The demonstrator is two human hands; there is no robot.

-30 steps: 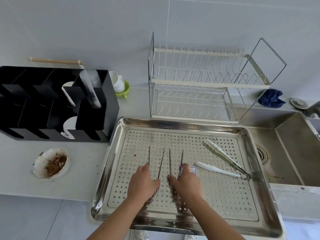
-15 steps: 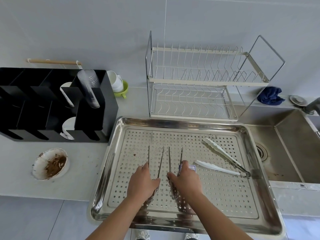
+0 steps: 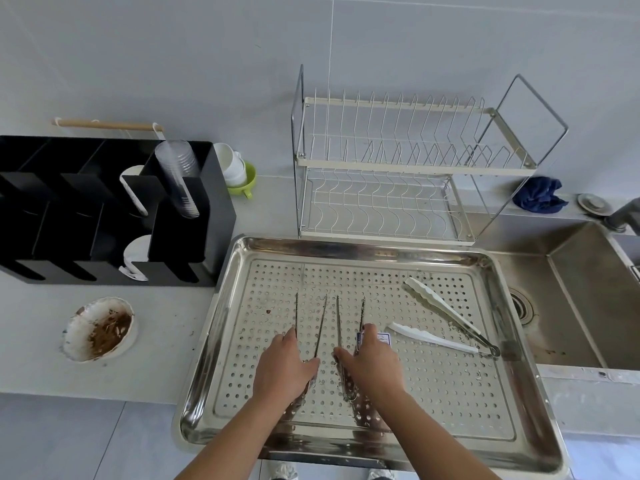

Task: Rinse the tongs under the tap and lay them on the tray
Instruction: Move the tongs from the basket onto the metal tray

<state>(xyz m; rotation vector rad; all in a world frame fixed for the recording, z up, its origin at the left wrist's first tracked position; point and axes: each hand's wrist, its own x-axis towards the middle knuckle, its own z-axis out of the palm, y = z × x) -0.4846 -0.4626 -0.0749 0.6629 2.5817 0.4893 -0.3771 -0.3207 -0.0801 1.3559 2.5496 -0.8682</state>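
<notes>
A large perforated steel tray (image 3: 221, 327) lies on the counter in front of me. Two thin steel tongs lie on it side by side, tips pointing away. My left hand (image 3: 282, 370) rests on the left tongs (image 3: 320, 327), fingers wrapped over their handle end. My right hand (image 3: 372, 363) covers the right tongs (image 3: 349, 320) the same way. A third pair, white-tipped tongs (image 3: 440, 313), lies spread open on the tray's right side, untouched. The tap (image 3: 623, 216) shows at the far right edge, above the sink (image 3: 588, 292).
A black compartment organiser (image 3: 104, 209) with cups stands at the left. A dirty white dish (image 3: 98, 329) sits on the counter beside the tray. An empty two-tier dish rack (image 3: 398, 168) stands behind the tray, with a blue cloth (image 3: 538, 195) to its right.
</notes>
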